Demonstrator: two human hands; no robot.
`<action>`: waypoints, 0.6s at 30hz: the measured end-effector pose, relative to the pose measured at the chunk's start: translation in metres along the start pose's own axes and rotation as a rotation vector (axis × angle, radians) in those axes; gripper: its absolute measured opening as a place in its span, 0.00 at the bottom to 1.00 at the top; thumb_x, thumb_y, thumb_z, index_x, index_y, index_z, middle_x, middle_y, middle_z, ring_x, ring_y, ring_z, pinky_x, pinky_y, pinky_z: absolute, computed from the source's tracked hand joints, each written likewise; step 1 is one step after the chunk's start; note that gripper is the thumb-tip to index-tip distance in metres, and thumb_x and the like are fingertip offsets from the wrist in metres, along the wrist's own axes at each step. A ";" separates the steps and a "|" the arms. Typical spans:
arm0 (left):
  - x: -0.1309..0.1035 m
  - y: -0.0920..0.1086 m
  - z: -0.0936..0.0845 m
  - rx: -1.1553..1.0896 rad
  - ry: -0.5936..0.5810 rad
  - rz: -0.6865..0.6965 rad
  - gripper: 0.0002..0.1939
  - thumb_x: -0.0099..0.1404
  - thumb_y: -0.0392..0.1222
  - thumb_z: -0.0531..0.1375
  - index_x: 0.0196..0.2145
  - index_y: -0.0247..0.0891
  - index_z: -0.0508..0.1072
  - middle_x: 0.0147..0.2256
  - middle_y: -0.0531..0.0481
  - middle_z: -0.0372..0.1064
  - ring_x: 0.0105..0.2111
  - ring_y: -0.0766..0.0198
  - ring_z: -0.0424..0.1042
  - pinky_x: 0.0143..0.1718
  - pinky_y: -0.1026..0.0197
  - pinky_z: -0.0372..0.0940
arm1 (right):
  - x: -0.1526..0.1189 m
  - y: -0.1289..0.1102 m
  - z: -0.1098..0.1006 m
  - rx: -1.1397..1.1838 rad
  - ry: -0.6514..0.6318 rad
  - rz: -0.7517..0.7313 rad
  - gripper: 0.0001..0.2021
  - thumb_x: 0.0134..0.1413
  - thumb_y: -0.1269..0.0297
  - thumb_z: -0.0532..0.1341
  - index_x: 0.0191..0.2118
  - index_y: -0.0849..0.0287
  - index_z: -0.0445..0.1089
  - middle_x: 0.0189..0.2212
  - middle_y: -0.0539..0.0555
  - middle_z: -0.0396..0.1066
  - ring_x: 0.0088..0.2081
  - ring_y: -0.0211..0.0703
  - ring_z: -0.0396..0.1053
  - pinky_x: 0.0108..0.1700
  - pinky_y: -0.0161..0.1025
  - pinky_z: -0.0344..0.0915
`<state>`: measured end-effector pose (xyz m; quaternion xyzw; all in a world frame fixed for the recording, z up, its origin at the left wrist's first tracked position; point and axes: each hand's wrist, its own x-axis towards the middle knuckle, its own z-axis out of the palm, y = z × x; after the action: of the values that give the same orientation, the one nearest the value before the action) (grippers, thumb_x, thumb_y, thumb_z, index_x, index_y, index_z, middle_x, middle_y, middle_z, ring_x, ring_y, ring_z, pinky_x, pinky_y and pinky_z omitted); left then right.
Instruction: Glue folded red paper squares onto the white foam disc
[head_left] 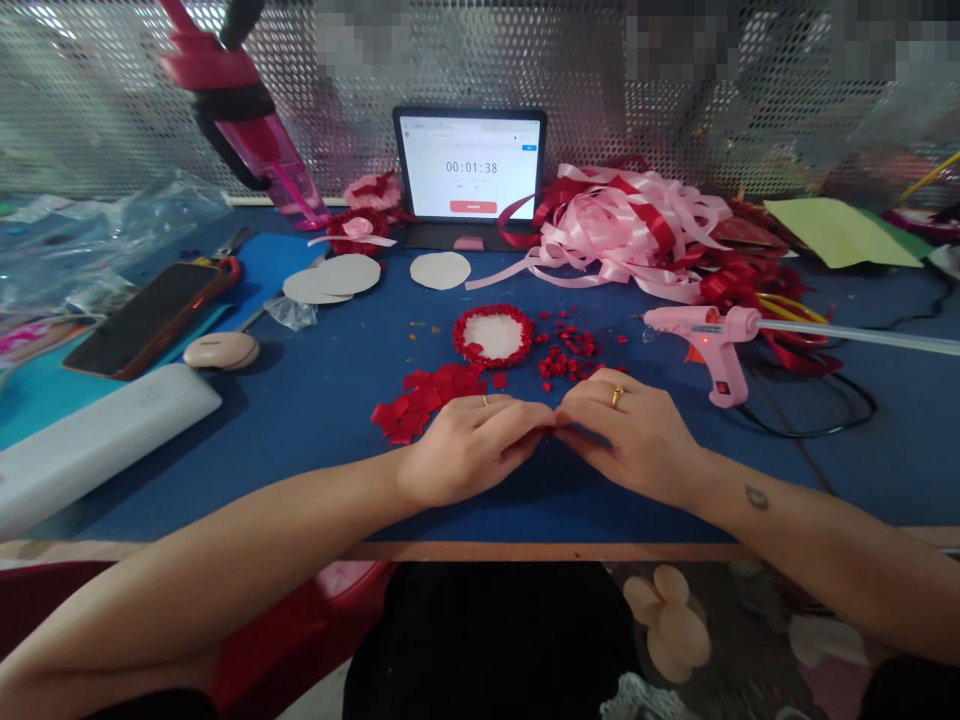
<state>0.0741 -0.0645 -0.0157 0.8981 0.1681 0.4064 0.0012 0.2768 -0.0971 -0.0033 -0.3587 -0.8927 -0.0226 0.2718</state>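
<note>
The blue table [337, 355] carries everything here, and at its far side a heap of pink and red ribbon [615, 225] takes much place. Near the front edge, the left hand [478, 450] and the right hand [632, 437] come together, so that their fingertips meet. To the right of the right hand lies a pink glue gun [712, 340], its nozzle turned toward the left. Just beyond the left hand is a loose pile of red squares [424, 398], partly hidden by this hand. The white disc [495, 335] with a red frilled rim lies flat, ahead of the joined fingertips and a little to the left; it is round, therefore it has no clear long axis, and the left hand is nearer to it. Small red folded bits [566, 362] are scattered beside the disc, ahead of the right hand. The fingers are closely pinched, but I cannot tell whether some small piece is between them.
</note>
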 end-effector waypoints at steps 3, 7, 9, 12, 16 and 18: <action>0.000 0.000 0.000 -0.006 0.004 -0.005 0.08 0.60 0.32 0.58 0.38 0.36 0.66 0.29 0.55 0.72 0.27 0.71 0.72 0.28 0.71 0.66 | 0.000 0.000 0.000 0.000 -0.008 0.009 0.04 0.56 0.67 0.55 0.37 0.58 0.66 0.32 0.51 0.71 0.35 0.40 0.64 0.38 0.37 0.63; 0.000 0.000 -0.001 0.003 -0.001 0.000 0.07 0.60 0.32 0.57 0.38 0.37 0.66 0.29 0.56 0.73 0.27 0.72 0.73 0.28 0.71 0.66 | 0.000 -0.001 0.000 0.002 -0.013 0.011 0.04 0.57 0.67 0.55 0.36 0.58 0.66 0.31 0.52 0.71 0.34 0.39 0.64 0.38 0.37 0.63; 0.000 0.000 0.000 0.003 0.003 0.007 0.07 0.60 0.32 0.57 0.38 0.37 0.66 0.29 0.56 0.73 0.27 0.72 0.73 0.28 0.71 0.66 | 0.001 -0.001 0.000 -0.001 -0.010 0.000 0.05 0.56 0.68 0.54 0.35 0.58 0.67 0.30 0.52 0.71 0.34 0.39 0.64 0.38 0.37 0.63; 0.001 0.000 0.000 -0.009 0.002 0.001 0.07 0.60 0.31 0.57 0.38 0.37 0.66 0.29 0.56 0.72 0.27 0.72 0.72 0.28 0.71 0.65 | 0.001 -0.001 0.000 -0.005 -0.003 -0.024 0.04 0.55 0.70 0.55 0.34 0.58 0.66 0.29 0.51 0.70 0.33 0.39 0.63 0.37 0.37 0.63; 0.001 0.002 0.001 -0.029 -0.014 -0.027 0.07 0.59 0.30 0.56 0.36 0.36 0.66 0.27 0.55 0.71 0.25 0.72 0.71 0.27 0.71 0.65 | 0.001 -0.002 0.004 -0.015 0.031 -0.050 0.03 0.53 0.72 0.56 0.33 0.59 0.66 0.28 0.51 0.69 0.32 0.39 0.62 0.37 0.35 0.63; 0.001 0.003 0.001 -0.027 -0.014 -0.043 0.06 0.59 0.30 0.56 0.35 0.36 0.66 0.26 0.56 0.70 0.25 0.72 0.71 0.26 0.71 0.64 | 0.001 -0.003 0.006 -0.019 0.048 -0.061 0.03 0.52 0.72 0.56 0.32 0.59 0.65 0.28 0.50 0.69 0.32 0.39 0.62 0.36 0.35 0.63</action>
<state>0.0765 -0.0667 -0.0156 0.8970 0.1821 0.4022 0.0233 0.2707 -0.0972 -0.0075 -0.3332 -0.8962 -0.0482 0.2890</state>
